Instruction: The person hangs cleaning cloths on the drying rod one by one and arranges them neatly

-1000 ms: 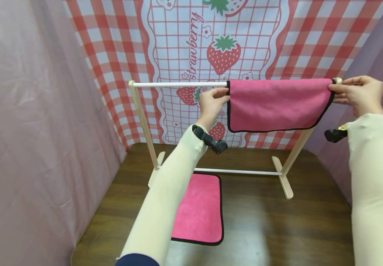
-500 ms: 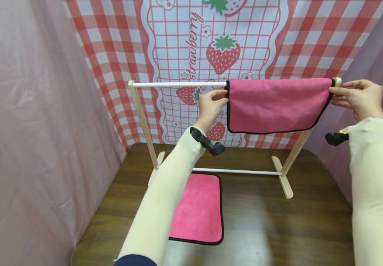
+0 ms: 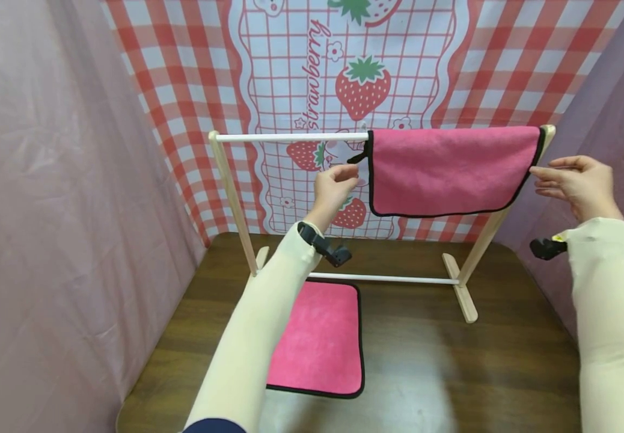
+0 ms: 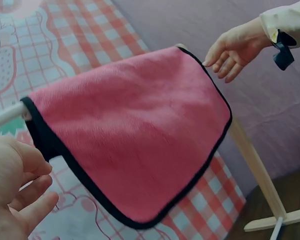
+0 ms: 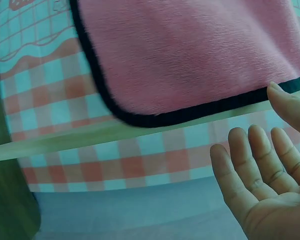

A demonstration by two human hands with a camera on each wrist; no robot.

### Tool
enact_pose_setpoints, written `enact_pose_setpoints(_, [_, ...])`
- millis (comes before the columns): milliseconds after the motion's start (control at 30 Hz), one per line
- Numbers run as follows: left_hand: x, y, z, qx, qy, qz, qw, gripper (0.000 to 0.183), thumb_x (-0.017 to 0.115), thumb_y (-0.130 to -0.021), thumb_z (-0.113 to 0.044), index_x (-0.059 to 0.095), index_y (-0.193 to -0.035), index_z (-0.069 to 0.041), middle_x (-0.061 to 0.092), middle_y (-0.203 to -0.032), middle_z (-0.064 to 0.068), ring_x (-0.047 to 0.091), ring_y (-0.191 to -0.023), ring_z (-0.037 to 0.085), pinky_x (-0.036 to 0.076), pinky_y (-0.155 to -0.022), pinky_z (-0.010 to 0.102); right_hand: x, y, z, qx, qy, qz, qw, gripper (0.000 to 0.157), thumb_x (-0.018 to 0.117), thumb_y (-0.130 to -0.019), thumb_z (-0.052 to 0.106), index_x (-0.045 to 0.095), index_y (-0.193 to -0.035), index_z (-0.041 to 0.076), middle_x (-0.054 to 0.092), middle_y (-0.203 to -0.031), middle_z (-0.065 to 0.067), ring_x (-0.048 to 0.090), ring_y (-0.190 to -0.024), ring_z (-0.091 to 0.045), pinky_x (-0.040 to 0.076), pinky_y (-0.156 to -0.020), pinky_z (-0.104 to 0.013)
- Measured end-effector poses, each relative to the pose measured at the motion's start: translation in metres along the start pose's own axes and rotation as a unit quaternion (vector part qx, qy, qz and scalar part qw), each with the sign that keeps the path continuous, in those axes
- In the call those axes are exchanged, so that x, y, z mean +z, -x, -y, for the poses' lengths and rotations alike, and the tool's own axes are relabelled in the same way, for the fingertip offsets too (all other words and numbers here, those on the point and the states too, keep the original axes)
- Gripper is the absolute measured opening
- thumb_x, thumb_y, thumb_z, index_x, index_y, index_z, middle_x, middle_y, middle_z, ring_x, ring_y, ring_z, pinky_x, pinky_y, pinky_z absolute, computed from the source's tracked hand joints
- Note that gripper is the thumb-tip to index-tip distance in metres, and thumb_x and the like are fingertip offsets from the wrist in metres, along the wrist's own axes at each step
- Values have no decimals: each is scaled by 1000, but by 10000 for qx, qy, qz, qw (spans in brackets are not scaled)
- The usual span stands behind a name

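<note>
A pink towel [image 3: 452,171] with black edging hangs folded over the right part of the rack's white top rod [image 3: 290,138]. Just left of its side edge is my left hand [image 3: 335,189], fingers relaxed and holding nothing. In the left wrist view a gap shows between those fingers and the black border [image 4: 45,132]. Beside the towel's right edge, my right hand [image 3: 582,183] has its fingers spread; the right wrist view shows the thumb [image 5: 285,102] right at the border and a bare palm. A second pink towel [image 3: 323,337] lies flat on the table, partly behind my left forearm.
The wooden rack has uprights at left [image 3: 233,204] and right [image 3: 485,240], standing on feet [image 3: 460,288], with a white lower rod [image 3: 388,278] between them. It stands on a brown wooden table [image 3: 409,361]. Behind hangs a strawberry-print cloth [image 3: 279,78]; a pink curtain [image 3: 47,210] is at left.
Both hands have let go of the hanging towel's upper edges and moved down, the left one also leftward. A dark corner of the towel's back now shows by the left edge. The towel stays on the rod.
</note>
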State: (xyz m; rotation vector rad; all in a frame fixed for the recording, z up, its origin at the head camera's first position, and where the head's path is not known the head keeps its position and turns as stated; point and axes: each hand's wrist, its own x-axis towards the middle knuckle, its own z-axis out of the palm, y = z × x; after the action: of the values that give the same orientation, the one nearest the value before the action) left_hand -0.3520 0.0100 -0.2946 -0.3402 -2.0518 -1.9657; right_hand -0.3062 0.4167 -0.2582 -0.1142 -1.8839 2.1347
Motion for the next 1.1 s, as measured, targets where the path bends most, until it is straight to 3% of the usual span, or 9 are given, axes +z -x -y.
enact_pose_setpoints(600, [-31, 23, 70, -561, 251, -22, 9981, 27, 67, -88, 8, 68, -115, 9, 69, -114, 22, 66, -102, 26, 56, -86, 27, -18, 27, -85, 441, 625, 254, 9967, 18, 74, -88, 3, 62, -87, 16, 69, -73, 7, 68, -61, -7, 57, -59, -20])
enact_pose_setpoints(767, [-42, 29, 90, -726, 433, -207, 9962, 28, 65, -87, 11, 68, -114, 11, 69, -111, 24, 67, -93, 20, 57, -82, 26, -17, 37, -115, 564, 581, 394, 9959, 18, 72, -89, 1, 63, -87, 16, 70, -75, 6, 68, -62, -9, 58, -59, -22])
enact_pose_setpoints(900, [-53, 35, 106, -976, 746, -407, 9916, 30, 63, -86, 13, 66, -116, 13, 68, -111, 27, 68, -96, 26, 57, -88, 35, -16, 43, -142, 679, 594, 474, 9948, 16, 73, -89, 3, 62, -90, 14, 69, -77, 8, 68, -64, -9, 59, -61, -24])
enact_pose_setpoints(1000, [-63, 40, 116, -1207, 889, -619, 9868, 30, 62, -87, 13, 65, -117, 14, 66, -112, 28, 67, -99, 29, 55, -92, 43, -13, 48, -160, 750, 926, 492, 9917, 15, 74, -89, 7, 60, -95, 10, 70, -80, 7, 68, -66, -8, 59, -63, -25])
enact_pose_setpoints(1100, [-74, 46, 126, -1424, 900, -783, 9826, 30, 62, -88, 13, 64, -118, 14, 65, -114, 29, 67, -99, 28, 55, -92, 40, -11, 54, -178, 819, 1364, 569, 9856, 24, 73, -91, 11, 56, -105, 1, 68, -83, 8, 67, -68, -6, 59, -65, -26])
